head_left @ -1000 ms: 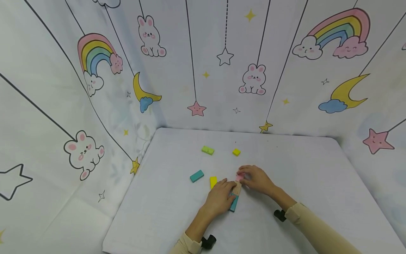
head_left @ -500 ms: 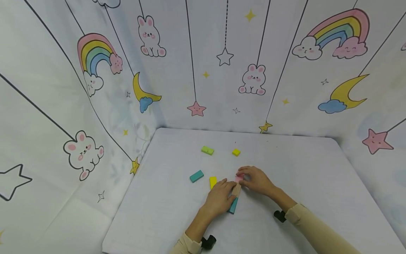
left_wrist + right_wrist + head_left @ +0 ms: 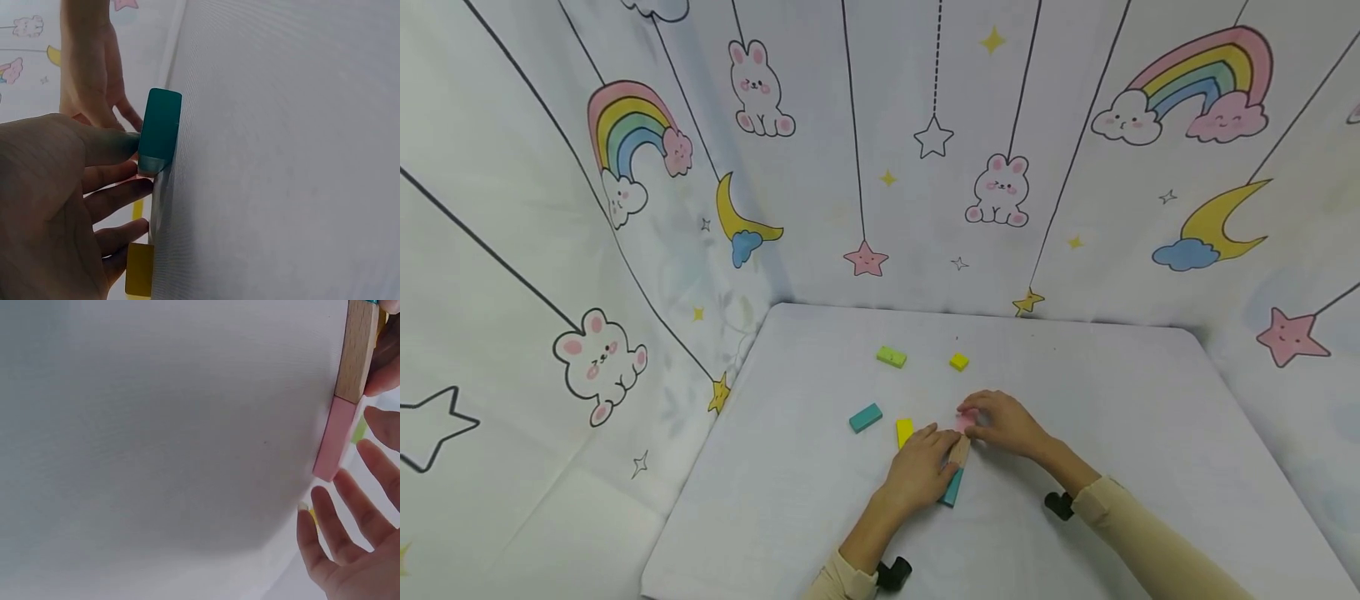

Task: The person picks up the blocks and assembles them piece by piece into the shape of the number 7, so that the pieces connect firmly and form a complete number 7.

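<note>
Three blocks lie end to end in a row on the white table: a teal block [image 3: 951,490] nearest me, a plain wooden block [image 3: 959,452] in the middle and a pink block [image 3: 966,423] at the far end. My left hand [image 3: 919,471] holds the near part of the row, its thumb by the teal block [image 3: 160,122] and a fingertip at the wooden block [image 3: 356,353]. With thumb and fingers, my right hand [image 3: 1009,423] grips the pink block [image 3: 336,437]. Part of the row is hidden behind the left fingers.
Left of the row stand a yellow block [image 3: 904,432], partly behind the left hand, and a second teal block [image 3: 866,417]. Farther back lie a green block [image 3: 891,357] and a small yellow block [image 3: 958,362]. A patterned cloth wall [image 3: 820,183] rises behind the table.
The row of teal, wooden and pink blocks has slid slightly toward me. Both hands stay in nearly the same place, and the loose blocks have not moved.
</note>
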Demonstrator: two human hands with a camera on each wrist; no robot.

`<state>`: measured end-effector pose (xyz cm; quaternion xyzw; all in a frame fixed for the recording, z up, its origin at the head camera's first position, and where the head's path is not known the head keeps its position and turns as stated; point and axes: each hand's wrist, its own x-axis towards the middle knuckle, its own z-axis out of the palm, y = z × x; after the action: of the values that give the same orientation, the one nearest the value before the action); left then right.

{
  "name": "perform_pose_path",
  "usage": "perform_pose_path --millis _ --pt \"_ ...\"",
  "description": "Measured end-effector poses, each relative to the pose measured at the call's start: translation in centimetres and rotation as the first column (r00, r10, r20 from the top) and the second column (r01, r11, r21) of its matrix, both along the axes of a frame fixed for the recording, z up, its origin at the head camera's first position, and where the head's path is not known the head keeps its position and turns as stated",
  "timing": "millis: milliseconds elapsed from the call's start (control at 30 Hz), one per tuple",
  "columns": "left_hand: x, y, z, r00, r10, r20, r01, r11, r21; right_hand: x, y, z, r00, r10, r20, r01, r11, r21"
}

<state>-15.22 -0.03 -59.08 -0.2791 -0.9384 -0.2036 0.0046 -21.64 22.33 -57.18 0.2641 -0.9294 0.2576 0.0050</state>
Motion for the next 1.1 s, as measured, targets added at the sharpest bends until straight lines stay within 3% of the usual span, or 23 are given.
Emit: perform_pose_path --millis 167,333,567,700,967,1100 --pt "-0.1 0.0 -0.3 1.000 -0.001 -0.003 0.001 1.000 0.000 -0.5 -1.1 0.6 0.999 0.023 -0.027 -0.024 0.999 -0.047" --pt "-0.1 0.0 -0.1 0.999 -0.024 -0.039 0.024 1.000 0.010 -1.0 -3.3 1.9 0.998 0.060 0.008 -0.059 0.995 -0.084" --pt "0.1 0.1 -0.1 0.995 -0.029 -0.098 0.025 0.999 -0.048 -1.9 -7.2 3.1 0.985 0.103 0.139 -0.101 0.995 -0.019" --pt "0.2 0.0 -0.1 0.995 -0.018 -0.096 0.016 1.000 -0.020 -2.5 -9.4 3.0 0.970 0.103 0.220 -0.114 0.993 0.037" --pt "0.3 -0.1 -0.4 0.992 -0.010 -0.124 0.014 0.999 0.035 -2.8 -11.9 2.1 0.974 0.074 0.213 -0.113 0.978 0.178" --pt "0.4 -0.2 -0.5 0.991 0.001 -0.137 0.008 0.998 0.062 -2.7 -12.6 1.7 0.976 0.071 0.204 -0.112 0.974 0.196"
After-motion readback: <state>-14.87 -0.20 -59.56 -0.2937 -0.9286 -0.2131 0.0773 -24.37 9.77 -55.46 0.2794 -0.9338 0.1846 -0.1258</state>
